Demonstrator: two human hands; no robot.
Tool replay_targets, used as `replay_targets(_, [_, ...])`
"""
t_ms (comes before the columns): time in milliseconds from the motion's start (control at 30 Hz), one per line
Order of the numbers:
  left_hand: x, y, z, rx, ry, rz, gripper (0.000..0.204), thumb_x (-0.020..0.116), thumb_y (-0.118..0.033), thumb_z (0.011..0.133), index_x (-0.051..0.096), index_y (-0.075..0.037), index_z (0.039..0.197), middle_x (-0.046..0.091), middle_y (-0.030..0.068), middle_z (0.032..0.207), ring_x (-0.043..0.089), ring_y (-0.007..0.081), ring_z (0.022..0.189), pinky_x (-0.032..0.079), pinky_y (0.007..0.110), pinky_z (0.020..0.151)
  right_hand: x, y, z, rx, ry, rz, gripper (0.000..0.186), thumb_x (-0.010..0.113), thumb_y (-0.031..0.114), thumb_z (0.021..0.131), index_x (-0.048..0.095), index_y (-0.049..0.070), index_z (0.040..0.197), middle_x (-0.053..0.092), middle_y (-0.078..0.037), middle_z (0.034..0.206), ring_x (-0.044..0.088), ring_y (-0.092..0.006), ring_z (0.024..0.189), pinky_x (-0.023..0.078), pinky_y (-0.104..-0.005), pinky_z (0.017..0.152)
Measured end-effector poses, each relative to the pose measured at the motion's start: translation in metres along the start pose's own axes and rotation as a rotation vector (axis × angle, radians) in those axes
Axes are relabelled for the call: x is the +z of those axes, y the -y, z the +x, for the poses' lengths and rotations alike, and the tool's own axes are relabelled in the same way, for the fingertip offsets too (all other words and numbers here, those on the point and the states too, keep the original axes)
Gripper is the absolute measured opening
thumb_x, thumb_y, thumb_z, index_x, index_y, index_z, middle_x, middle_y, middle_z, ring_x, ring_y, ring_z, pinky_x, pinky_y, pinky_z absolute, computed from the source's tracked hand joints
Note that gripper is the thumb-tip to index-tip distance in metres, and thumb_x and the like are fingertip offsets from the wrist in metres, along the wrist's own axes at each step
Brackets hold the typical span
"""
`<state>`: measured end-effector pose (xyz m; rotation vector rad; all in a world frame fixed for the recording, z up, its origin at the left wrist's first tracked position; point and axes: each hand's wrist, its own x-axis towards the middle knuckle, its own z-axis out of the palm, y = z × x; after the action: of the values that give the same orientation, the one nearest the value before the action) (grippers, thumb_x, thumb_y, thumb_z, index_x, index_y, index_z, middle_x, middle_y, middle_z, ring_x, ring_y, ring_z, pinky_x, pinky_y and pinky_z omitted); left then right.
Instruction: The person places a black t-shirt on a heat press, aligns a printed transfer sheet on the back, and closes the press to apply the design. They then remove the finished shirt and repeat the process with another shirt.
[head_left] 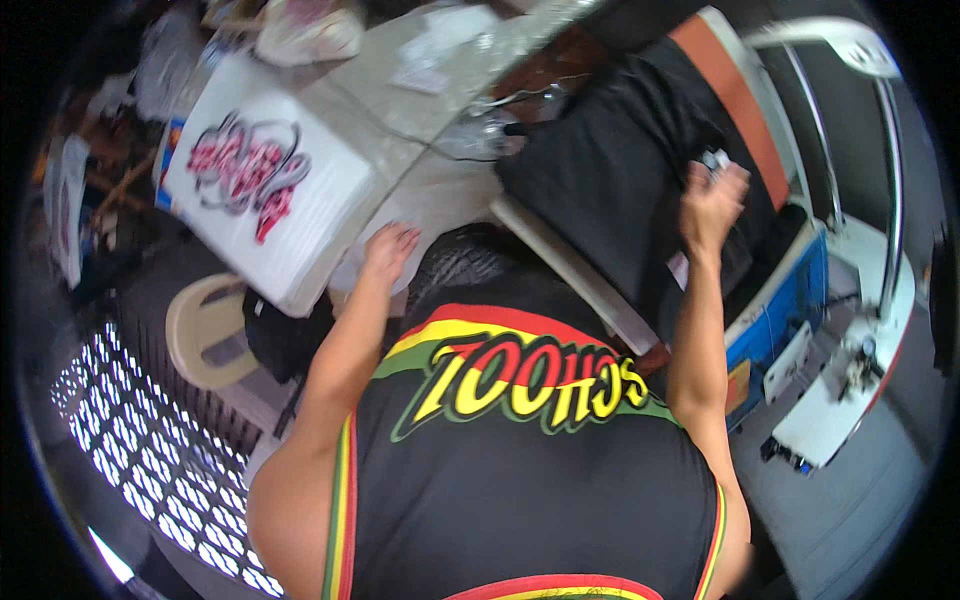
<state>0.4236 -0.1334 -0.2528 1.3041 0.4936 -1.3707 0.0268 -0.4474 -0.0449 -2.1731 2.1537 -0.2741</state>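
My right hand (715,203) is over a dark garment (608,150) spread on a board at the right. Its fingers are bent around a small pale grey and dark thing (713,159) too blurred to name. A pinkish-white tag or patch (679,268) shows on the cloth below that wrist. At the left, my left hand (390,248) hangs with its fingers stretched out and nothing in them. Close to it lies a stack of white sheets (335,190), whose top sheet bears a red, pink and black graphic (250,165).
A white machine frame with chrome bars (890,200) stands at the far right, next to a blue panel (775,320). An orange-brown strip (735,105) edges the board. A beige plastic chair (190,335) is at left. A cable (425,145) crosses the table (350,100).
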Motion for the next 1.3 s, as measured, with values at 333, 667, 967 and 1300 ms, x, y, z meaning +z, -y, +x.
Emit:
replay_targets(333, [0.088, -0.051, -0.062, 0.396, -0.187, 1.891, 0.056, 0.059, -0.031, 0.092, 0.054, 0.009, 0.131, 0.063, 0.0323, 0.119, 0.064, 0.0440, 0.109, 0.049, 0.051, 0.096, 0.014, -0.024, 0.003, -0.005, 0.152, -0.093, 0.087, 0.039, 0.063, 0.098, 0.023, 0.000, 0.155, 0.011, -0.026, 0.162, 0.012, -0.0388, 0.151, 0.007, -0.0592, 0.119])
replay_targets(667, [0.212, -0.106, -0.058, 0.498, 0.359, 2.329, 0.041, 0.070, -0.036, 0.086, 0.072, -0.003, 0.110, 0.068, 0.0235, 0.113, 0.067, 0.0380, 0.105, 0.053, 0.048, 0.090, -0.054, 0.064, 0.046, 0.230, 0.088, 0.271, 0.061, 0.063, 0.039, 0.087, 0.054, 0.003, 0.135, 0.065, -0.023, 0.121, 0.064, -0.0397, 0.109, 0.050, -0.0458, 0.096])
replay_targets(967, [0.321, -0.157, -0.074, 1.345, 0.535, 1.546, 0.020, 0.065, -0.013, 0.088, 0.071, -0.002, 0.104, 0.069, 0.0193, 0.099, 0.068, 0.0368, 0.090, 0.053, 0.042, 0.081, -0.057, 0.100, 0.036, 0.255, -0.066, 0.446, 0.050, 0.055, 0.050, 0.095, 0.066, 0.003, 0.082, 0.068, -0.025, 0.085, 0.066, -0.0444, 0.087, 0.050, -0.0510, 0.077])
replay_targets(1300, [0.479, 0.076, -0.221, 1.804, 2.170, 1.457, 0.074, 0.074, 0.002, 0.063, 0.059, -0.017, 0.133, 0.051, 0.0112, 0.142, 0.047, 0.0350, 0.133, 0.034, 0.055, 0.111, -0.286, 0.050, -0.235, -0.410, 0.038, 0.633, 0.037, 0.074, 0.007, 0.077, 0.042, 0.007, 0.058, 0.040, -0.008, 0.053, 0.045, -0.0285, 0.047, 0.034, -0.0404, 0.046])
